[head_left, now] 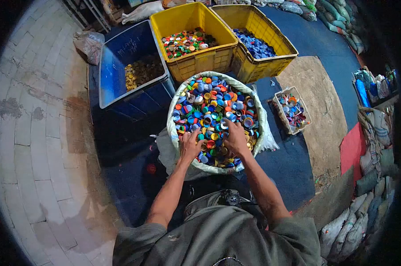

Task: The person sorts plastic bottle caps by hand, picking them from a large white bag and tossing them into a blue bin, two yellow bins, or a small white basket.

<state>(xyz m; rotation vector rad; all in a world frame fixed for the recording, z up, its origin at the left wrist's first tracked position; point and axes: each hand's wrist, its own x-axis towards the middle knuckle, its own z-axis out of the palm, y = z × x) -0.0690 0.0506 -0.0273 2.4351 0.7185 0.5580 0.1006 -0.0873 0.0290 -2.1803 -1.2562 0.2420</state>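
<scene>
From the left I see a blue crate (120, 66) with yellowish caps in it on the floor, then a yellow crate (196, 57) of mixed caps and a second yellow crate (262, 62) of blue ones behind the white sack (174, 128), with a small basket (282, 113) of caps off to the right. My left hand (189, 144) lies palm-down on the mixed bottle caps (211, 104) near the sack's front edge, fingers curled into them. My right hand (236, 138), just beside it, also presses into the pile, but I cannot tell whether either hand actually grips a cap.
</scene>
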